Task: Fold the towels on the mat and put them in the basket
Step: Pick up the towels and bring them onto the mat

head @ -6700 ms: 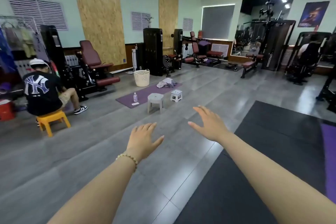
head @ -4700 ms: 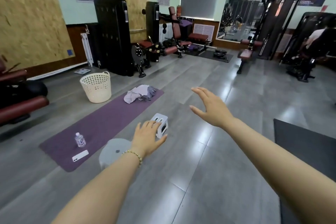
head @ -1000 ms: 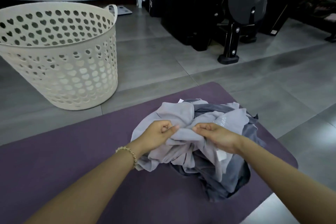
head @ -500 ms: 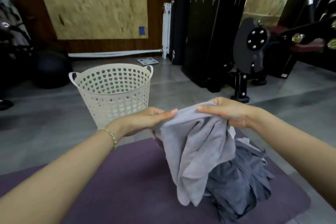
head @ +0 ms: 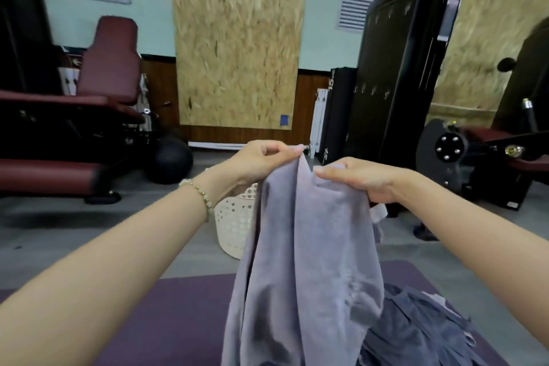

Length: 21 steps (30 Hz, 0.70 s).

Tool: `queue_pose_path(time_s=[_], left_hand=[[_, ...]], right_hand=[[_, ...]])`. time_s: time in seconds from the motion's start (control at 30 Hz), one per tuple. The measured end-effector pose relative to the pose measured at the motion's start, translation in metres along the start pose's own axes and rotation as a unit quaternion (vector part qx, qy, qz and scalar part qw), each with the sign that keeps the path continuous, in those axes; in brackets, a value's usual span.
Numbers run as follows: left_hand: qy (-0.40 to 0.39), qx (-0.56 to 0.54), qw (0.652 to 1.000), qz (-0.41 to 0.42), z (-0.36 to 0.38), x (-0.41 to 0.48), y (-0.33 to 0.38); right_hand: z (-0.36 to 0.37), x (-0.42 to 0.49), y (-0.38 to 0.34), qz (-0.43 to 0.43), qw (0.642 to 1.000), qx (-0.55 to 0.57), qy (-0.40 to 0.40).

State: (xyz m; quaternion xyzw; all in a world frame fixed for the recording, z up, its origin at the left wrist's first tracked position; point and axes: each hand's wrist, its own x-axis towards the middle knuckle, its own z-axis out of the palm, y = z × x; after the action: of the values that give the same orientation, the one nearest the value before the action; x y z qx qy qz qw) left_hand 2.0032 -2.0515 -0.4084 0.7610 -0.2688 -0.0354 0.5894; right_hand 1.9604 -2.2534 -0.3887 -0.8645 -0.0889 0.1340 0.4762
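A light grey-lilac towel (head: 309,261) hangs in front of me, held up by its top edge. My left hand (head: 261,162) pinches that edge at the upper left and my right hand (head: 359,180) grips it just to the right. Below on the right, a darker grey towel heap (head: 416,333) lies on the purple mat (head: 166,318). The white perforated basket (head: 234,223) stands on the floor beyond the mat, mostly hidden behind the raised towel and my left wrist.
A maroon padded gym bench (head: 74,128) and a black ball (head: 173,162) stand at the left. A tall black weight machine (head: 407,68) and a black machine base (head: 475,163) fill the right. Grey floor lies between the mat and the wall.
Both hands have lifted the light towel higher off the heap, and my view has tilted up, so the basket is now largely hidden behind the towel.
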Motion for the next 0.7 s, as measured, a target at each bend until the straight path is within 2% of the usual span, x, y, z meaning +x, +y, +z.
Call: queue_pose_path(time_s=[0.13, 0.27, 0.3, 0.43, 0.53, 0.7], left_hand=[[-0.022, 0.044, 0.997, -0.054, -0.036, -0.04, 0.002], [-0.117, 0.071, 0.98, -0.144, -0.075, -0.09, -0.026], [-0.116, 0.054, 0.978, -0.165, -0.086, -0.102, -0.038], [-0.073, -0.008, 0.972, -0.221, -0.129, -0.133, -0.085], [0.003, -0.013, 0.969, -0.248, -0.146, -0.136, -0.113], [0.175, 0.081, 0.957, -0.218, -0.165, -0.099, -0.142]], right_hand=[[0.028, 0.002, -0.025, -0.046, 0.991, 0.115, 0.04], [0.034, 0.008, -0.036, -0.058, 0.98, 0.151, 0.117], [0.035, 0.012, -0.037, -0.058, 0.976, 0.162, 0.13], [0.038, 0.038, -0.027, -0.03, 0.974, 0.157, 0.162], [0.047, 0.067, -0.001, 0.015, 0.98, 0.117, 0.161], [0.057, 0.119, 0.039, 0.026, 0.981, 0.088, 0.172]])
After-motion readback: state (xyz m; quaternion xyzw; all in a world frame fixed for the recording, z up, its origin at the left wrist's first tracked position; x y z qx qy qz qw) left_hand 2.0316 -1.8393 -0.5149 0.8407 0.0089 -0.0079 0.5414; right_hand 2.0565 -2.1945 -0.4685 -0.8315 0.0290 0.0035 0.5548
